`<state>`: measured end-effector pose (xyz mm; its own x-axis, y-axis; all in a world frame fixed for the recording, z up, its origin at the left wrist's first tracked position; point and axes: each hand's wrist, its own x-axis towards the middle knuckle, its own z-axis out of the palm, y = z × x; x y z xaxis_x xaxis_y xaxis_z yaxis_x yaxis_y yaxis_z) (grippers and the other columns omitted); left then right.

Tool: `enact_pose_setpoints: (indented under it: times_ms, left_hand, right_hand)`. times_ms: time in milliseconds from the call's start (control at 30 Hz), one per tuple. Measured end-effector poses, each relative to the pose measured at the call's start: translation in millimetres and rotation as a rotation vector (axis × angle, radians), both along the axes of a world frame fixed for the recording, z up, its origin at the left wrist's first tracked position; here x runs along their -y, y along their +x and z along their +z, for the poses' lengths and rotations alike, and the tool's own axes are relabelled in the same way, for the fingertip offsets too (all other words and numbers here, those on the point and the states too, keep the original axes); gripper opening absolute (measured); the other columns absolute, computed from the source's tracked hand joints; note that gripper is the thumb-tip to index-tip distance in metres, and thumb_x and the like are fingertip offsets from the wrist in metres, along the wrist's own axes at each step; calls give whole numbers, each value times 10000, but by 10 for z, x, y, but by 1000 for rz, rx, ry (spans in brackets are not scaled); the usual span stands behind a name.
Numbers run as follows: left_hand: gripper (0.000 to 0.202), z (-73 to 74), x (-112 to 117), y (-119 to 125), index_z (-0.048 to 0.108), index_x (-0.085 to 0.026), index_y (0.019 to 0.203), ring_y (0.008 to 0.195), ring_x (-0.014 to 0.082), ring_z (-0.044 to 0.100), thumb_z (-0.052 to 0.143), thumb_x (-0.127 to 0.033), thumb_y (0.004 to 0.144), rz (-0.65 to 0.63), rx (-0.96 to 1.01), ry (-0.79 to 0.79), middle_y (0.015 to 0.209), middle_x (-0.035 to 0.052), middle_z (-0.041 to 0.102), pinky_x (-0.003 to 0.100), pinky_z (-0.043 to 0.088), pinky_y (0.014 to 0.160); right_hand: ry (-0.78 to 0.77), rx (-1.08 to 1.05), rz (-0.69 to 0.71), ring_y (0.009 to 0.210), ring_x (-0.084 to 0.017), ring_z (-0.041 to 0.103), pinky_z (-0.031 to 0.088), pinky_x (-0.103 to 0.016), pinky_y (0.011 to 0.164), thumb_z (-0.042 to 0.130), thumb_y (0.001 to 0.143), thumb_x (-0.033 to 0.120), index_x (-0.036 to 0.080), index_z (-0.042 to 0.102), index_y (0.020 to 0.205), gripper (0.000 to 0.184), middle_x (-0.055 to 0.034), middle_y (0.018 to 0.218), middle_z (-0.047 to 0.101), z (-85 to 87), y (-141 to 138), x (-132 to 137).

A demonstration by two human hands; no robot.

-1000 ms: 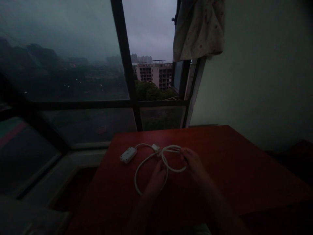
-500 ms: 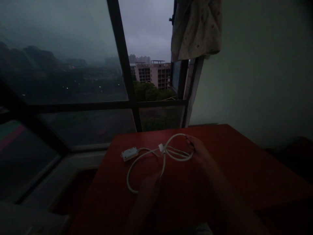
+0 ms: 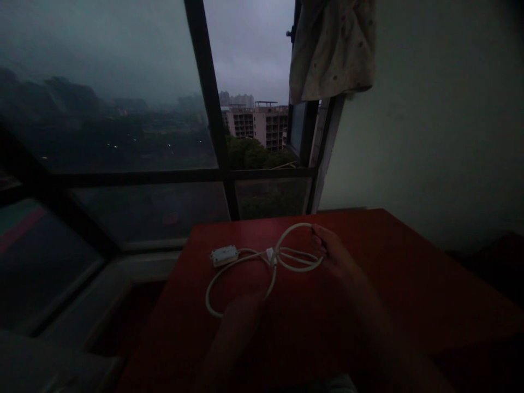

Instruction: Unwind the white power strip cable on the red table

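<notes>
Red tbl (image 3: 376, 273), cable (image 3: 301, 269) pinched in R hand (image 3: 331, 248), trailing left; L hand (image 3: 245, 310) grip unclear

The red-brown tabletop (image 3: 376, 251) carries 1 pale rectangular box (image 3: 224, 255) near its far left corner, with a looped pale cable (image 3: 301, 269) running from it.

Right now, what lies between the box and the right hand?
In the head view, the looped cable and a small white piece lie between the box and the right hand.
</notes>
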<state>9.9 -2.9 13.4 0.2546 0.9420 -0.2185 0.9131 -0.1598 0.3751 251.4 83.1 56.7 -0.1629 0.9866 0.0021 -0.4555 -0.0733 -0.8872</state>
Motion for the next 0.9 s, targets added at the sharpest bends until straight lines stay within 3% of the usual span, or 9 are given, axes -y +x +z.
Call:
enact_pose_setpoints:
  times_ms: [100, 167, 367, 533, 733, 900]
  left_hand:
    - [357, -6, -7, 44, 628, -249, 1139, 943, 285, 667, 368, -242, 894, -39, -78, -23, 1019, 133, 707, 391, 488, 796]
    - [375, -9, -12, 83, 607, -231, 1167, 928, 300, 671, 349, -222, 895, -32, -127, -37, 1006, 156, 704, 416, 493, 776]
    - [362, -52, -46, 171, 632, -212, 1084, 900, 279, 679, 313, -241, 915, 50, -120, -25, 972, 156, 708, 397, 499, 763]
    - [373, -108, -48, 92, 630, -204, 1094, 931, 257, 670, 299, -240, 925, 134, -125, 17, 1003, 144, 703, 364, 491, 784]
    - [374, -15, 41, -147, 595, -250, 1175, 965, 261, 659, 351, -181, 899, 26, -168, -18, 1053, 122, 692, 379, 482, 808]
    - [370, 36, 60, -177, 637, -254, 1104, 944, 237, 655, 441, -114, 824, -143, -74, -3, 975, 100, 707, 326, 472, 816]
  right_hand:
    - [33, 38, 36, 395, -43, 244, 197, -181, 371, 682, 738, 469, 187, 479, 623, 366, 82, 480, 373, 17, -51, 57]
    - [44, 30, -10, 397, -50, 242, 206, -186, 376, 677, 744, 470, 194, 460, 610, 376, 82, 470, 358, 19, -77, 68]
    - [-64, -86, -7, 391, -63, 131, 162, -198, 364, 655, 754, 470, 214, 460, 649, 338, 104, 463, 248, -22, -55, 15]
    - [-48, -88, 10, 426, -59, 228, 187, -187, 363, 673, 732, 345, 192, 545, 748, 200, 72, 557, 375, -28, 168, -11]
    - [-26, -79, -104, 412, -30, 215, 134, -160, 338, 710, 694, 324, 170, 515, 696, 248, 77, 562, 391, -69, 409, -146]
    - [36, -16, -81, 409, -34, 240, 149, -161, 344, 673, 741, 400, 183, 508, 708, 274, 75, 570, 411, -42, 221, -147]
